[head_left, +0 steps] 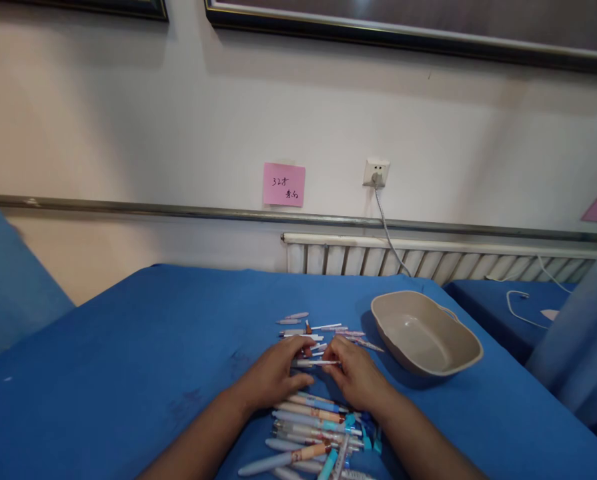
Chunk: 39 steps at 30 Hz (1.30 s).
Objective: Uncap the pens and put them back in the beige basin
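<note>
A slim pale pen [313, 363] lies level between my two hands, over the middle of the blue-covered table. My left hand [277, 375] is curled round its left end, thumb below and index finger above. At the other end, my right hand [352, 371] pinches the thin tip between thumb and fingers. Just beyond my fingers lie white tubes [327, 326], grey pen parts [292, 332] and patterned pen barrels [351, 333]. A pile of pens [313, 433] in pale blue, peach and clear plastic spreads out nearer to me, partly under my wrists.
A beige plastic basin [421, 333] stands on the blue tablecloth [128, 360] to the right of my hands. Behind the table are a white radiator [358, 257], a metal rail [188, 211] and a wall socket [377, 173] with a cable. Another blue-covered table [483, 300] adjoins at right.
</note>
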{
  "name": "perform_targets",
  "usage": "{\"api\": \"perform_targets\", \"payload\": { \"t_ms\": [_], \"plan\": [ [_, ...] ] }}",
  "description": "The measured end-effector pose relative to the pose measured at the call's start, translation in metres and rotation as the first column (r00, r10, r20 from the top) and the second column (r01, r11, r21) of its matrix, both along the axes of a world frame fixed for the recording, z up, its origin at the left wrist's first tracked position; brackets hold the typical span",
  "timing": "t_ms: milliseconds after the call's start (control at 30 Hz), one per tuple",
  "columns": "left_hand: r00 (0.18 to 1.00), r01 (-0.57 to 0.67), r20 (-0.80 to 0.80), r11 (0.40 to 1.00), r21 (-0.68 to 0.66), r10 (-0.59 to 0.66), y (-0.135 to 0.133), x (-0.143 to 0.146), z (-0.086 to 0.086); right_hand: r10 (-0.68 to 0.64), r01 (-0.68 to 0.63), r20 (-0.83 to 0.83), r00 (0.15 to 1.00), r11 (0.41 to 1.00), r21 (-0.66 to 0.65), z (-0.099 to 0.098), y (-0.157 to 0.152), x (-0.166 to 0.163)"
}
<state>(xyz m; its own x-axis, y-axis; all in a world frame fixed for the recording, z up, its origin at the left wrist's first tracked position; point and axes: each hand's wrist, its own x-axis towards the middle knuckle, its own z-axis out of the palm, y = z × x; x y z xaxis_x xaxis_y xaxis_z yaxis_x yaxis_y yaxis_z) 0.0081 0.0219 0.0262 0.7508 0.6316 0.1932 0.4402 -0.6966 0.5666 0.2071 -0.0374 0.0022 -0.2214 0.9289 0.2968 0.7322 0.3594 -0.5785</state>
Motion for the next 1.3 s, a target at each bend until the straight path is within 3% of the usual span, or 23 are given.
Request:
{"api": "perform_targets", "payload": {
  "t_ms": [300,567,833,1000,1067,1200,1300],
  "plan": [
    [0.983,-0.079,-0.163,0.995,0.055,0.087,0.015,-0.014,0.004,-0.098,0.103,0.099,0.990,0.994,-0.049,-0.008,0.006,0.016],
    [0.991,-0.036,-0.129,0.999,0.034,0.040,0.009,-0.007,0.000,-0.024,0.026,0.156,0.987,1.000,-0.007,-0.007,0.006,0.007],
    [0.975,-0.126,-0.175,0.989,0.080,0.138,0.019,-0.017,0.000,-0.094,0.104,0.266,0.959,0.994,-0.023,-0.002,0.007,0.028],
    [0.970,-0.139,-0.183,0.981,0.134,0.162,0.018,-0.014,-0.004,-0.142,0.142,0.187,0.972,0.990,0.011,0.003,0.003,0.023],
    [0.971,-0.137,-0.178,0.980,0.143,0.162,0.017,-0.014,-0.005,-0.095,0.095,0.135,0.986,0.995,0.008,0.008,0.000,0.018],
    [0.973,-0.135,-0.169,0.980,0.146,0.159,0.016,-0.012,-0.006,0.124,-0.112,0.108,0.986,0.987,-0.113,0.014,-0.008,0.007],
    [0.975,-0.135,-0.155,0.979,0.150,0.158,0.016,-0.011,-0.005,0.180,-0.154,0.142,0.973,0.972,-0.179,0.014,-0.011,0.001]
  ]
}}
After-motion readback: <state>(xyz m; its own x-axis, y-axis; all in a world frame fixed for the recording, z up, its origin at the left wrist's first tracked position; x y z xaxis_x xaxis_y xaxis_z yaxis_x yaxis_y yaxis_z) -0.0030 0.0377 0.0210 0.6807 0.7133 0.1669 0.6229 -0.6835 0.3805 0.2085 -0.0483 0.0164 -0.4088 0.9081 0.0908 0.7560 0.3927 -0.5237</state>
